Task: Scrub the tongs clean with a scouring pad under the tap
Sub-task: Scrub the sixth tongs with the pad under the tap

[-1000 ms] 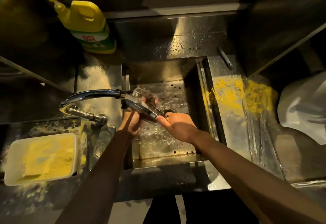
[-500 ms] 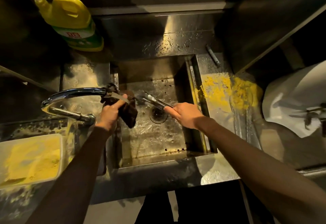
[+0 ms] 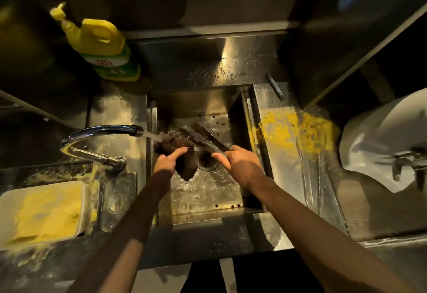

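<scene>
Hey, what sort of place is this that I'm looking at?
Most likely a working kitchen's wash-up corner, perhaps commercial: a square stainless-steel sink set in a steel counter, a curved chrome tap running water, a yellow plastic detergent bottle, and yellow powder spilled beside the basin.

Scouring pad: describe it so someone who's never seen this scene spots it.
Find the steel sink mid-frame, where the curved tap pours in from the left. Under that stream the left hand grips the scouring pad: dark brown, limp and matte, unlike the shiny metal tongs beside it.
</scene>
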`<state>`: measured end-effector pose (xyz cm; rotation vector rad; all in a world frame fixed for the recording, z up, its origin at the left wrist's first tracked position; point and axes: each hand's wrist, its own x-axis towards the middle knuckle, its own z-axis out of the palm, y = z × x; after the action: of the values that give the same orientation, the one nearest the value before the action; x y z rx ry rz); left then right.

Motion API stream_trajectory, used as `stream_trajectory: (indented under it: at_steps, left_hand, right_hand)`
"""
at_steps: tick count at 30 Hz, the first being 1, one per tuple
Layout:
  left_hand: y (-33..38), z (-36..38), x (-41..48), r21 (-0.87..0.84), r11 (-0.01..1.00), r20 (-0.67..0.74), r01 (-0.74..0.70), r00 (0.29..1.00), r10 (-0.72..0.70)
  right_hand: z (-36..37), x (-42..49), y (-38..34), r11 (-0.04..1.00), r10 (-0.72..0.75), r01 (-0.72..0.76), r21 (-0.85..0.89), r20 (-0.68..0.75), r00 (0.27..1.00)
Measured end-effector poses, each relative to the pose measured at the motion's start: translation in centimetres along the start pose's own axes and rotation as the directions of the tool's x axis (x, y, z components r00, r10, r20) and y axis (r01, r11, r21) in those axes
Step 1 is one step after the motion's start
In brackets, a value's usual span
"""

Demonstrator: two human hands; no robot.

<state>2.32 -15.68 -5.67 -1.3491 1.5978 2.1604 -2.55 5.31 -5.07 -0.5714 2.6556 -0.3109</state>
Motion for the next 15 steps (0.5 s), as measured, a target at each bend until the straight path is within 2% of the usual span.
stream_trajectory:
  at_steps: [4,6,9,15]
  left_hand:
    - [0.3,1.4,-2.2,0.05,0.998,0.043,-0.043,0.998,0.04]
    - [0.5,2.2,-3.4,0.022,0.998,0.045,-0.058,0.997,0.057]
    - [1.3,4.0,-5.8,0.034,0.986,0.099,-0.164,0.982,0.16]
    - [3.7,8.3,-9.7,0.006,0.976,-0.022,-0.22,0.975,0.22]
  right_hand:
    - [-2.0,-1.6,1.3,0.999,0.0,0.004,0.039,-0.084,0.996]
    - [-3.3,-2.3,1.8,1.0,-0.022,0.024,0.012,-0.117,0.993]
    - [-5.7,-3.3,2.5,0.997,-0.074,0.072,-0.019,-0.182,0.98]
    - [-10.2,-4.7,4.1,0.983,-0.18,0.179,-0.035,-0.321,0.93]
